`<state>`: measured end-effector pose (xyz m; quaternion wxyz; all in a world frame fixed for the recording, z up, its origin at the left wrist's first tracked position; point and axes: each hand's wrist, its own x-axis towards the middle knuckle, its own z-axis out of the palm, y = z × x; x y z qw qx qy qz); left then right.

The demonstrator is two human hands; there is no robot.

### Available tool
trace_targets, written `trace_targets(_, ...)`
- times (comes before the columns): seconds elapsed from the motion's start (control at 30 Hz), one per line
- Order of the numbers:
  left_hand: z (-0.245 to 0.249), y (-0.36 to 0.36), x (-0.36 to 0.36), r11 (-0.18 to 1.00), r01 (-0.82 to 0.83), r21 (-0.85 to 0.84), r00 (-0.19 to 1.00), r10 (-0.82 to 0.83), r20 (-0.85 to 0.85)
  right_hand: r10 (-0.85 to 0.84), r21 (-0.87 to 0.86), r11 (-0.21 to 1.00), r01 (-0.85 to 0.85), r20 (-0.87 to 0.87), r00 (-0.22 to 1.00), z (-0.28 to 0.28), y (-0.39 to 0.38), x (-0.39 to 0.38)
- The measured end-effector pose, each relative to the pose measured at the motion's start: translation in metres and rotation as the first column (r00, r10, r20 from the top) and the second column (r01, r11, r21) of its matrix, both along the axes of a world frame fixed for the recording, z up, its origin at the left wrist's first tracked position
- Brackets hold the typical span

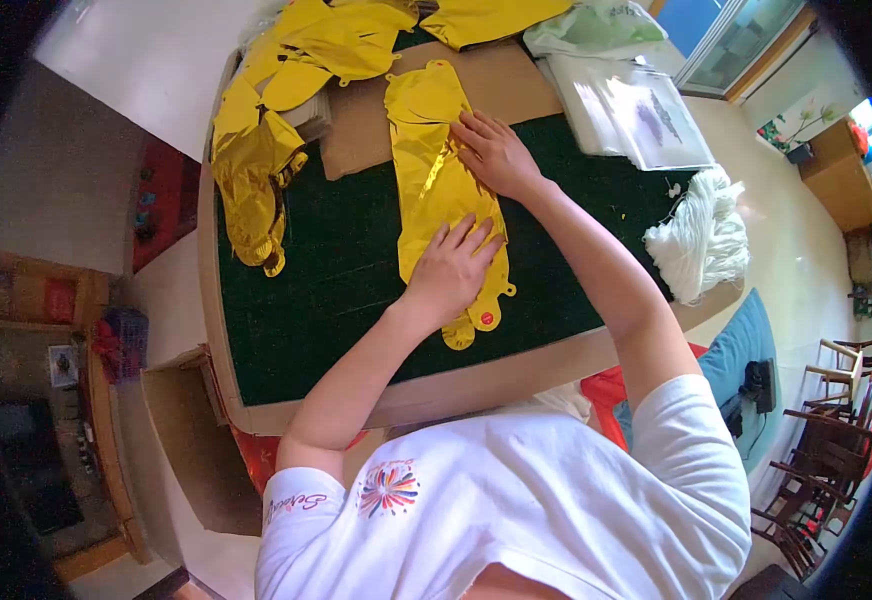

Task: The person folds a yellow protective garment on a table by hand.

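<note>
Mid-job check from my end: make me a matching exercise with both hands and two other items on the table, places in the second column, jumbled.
Items:
1. Left hand
2. Right hand
3. Hank of white string
4. Brown cardboard sheet

Places:
A. At the right edge of the table
B. On the near half of the middle yellow foil balloon
C. Under that balloon's far end
D. On that balloon's far half

Pairs: 1-B, 2-D, 3-A, 4-C

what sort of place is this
Probably a home room or small workshop used for handwork: a yellow foil piece and a bundle of white cord lie on a green-topped table, with wooden chairs nearby.
</note>
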<state>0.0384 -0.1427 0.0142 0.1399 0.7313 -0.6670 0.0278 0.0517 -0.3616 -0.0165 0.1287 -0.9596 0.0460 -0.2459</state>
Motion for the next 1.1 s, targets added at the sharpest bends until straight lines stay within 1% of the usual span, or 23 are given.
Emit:
trace_targets(0.1, 0.007, 0.003, -0.004, 0.999, -0.001, -0.033, 1.0, 0.002, 0.016, 0.005, 0.0, 1.0, -0.005, -0.01, 1.0, 0.001, 0.0, -0.001)
trace_targets(0.17, 0.015, 0.003, -0.002, 1.0, 0.024, 0.016, 0.996, -0.023, -0.082, 0.012, -0.01, 1.0, -0.012, -0.011, 1.0, 0.001, 0.0, 0.0)
trace_targets(0.2, 0.016, 0.002, 0.002, 1.0, 0.022, 0.014, 0.996, -0.021, -0.081, 0.008, -0.007, 1.0, -0.008, -0.008, 1.0, 0.001, 0.0, 0.001)
trace_targets(0.27, 0.017, -0.002, 0.012, 0.99, -0.099, -0.103, 0.984, 0.082, -0.155, 0.006, -0.007, 1.0, -0.006, -0.002, 1.0, 0.001, 0.0, 0.001)
trace_targets(0.3, 0.015, -0.004, 0.016, 0.99, -0.098, -0.105, 0.985, 0.082, -0.154, 0.002, -0.033, 0.999, -0.002, 0.002, 1.0, 0.0, 0.0, 0.001)
trace_targets(0.37, 0.007, -0.006, 0.021, 0.985, -0.03, -0.17, 1.0, 0.028, -0.012, -0.002, -0.058, 0.998, 0.003, 0.006, 1.0, -0.003, -0.001, 0.001)
trace_targets(0.4, 0.006, -0.008, 0.021, 0.985, -0.03, -0.171, 1.0, 0.029, -0.011, -0.003, -0.046, 0.999, 0.003, 0.004, 1.0, -0.003, -0.001, 0.001)
trace_targets(0.47, 0.004, -0.011, 0.018, 0.96, -0.065, -0.272, 0.995, 0.082, 0.05, -0.004, -0.034, 0.999, 0.004, 0.0, 1.0, -0.004, -0.001, 0.002)
trace_targets(0.6, 0.009, -0.004, -0.008, 0.959, -0.03, -0.283, 0.999, 0.033, 0.004, -0.009, -0.027, 1.0, 0.008, -0.021, 1.0, -0.004, -0.002, 0.001)
trace_targets(0.67, 0.004, 0.004, -0.028, 0.979, 0.108, -0.174, 0.994, -0.104, 0.032, -0.007, -0.023, 1.0, 0.006, -0.023, 1.0, -0.003, -0.002, 0.002)
trace_targets(0.7, 0.002, 0.006, -0.036, 0.979, 0.108, -0.174, 0.994, -0.105, 0.031, -0.008, -0.019, 1.0, 0.008, -0.027, 1.0, -0.003, -0.002, 0.002)
trace_targets(0.77, -0.001, 0.01, -0.047, 0.977, 0.058, -0.206, 0.995, -0.039, 0.093, -0.009, -0.013, 1.0, 0.009, -0.033, 0.999, -0.003, -0.001, 0.001)
trace_targets(0.87, 0.0, 0.011, -0.05, 0.976, 0.053, -0.213, 0.995, -0.033, 0.099, -0.006, -0.009, 1.0, 0.006, 0.007, 1.0, -0.003, 0.001, 0.003)
trace_targets(1.03, 0.001, 0.012, -0.051, 0.977, 0.05, -0.21, 0.996, -0.032, 0.087, -0.086, -0.104, 0.991, 0.081, -0.041, 0.996, -0.007, 0.007, 0.007)
trace_targets(1.1, 0.003, 0.012, -0.051, 0.978, 0.049, -0.203, 0.995, -0.03, 0.095, -0.09, -0.117, 0.99, 0.082, -0.065, 0.994, -0.004, 0.007, 0.007)
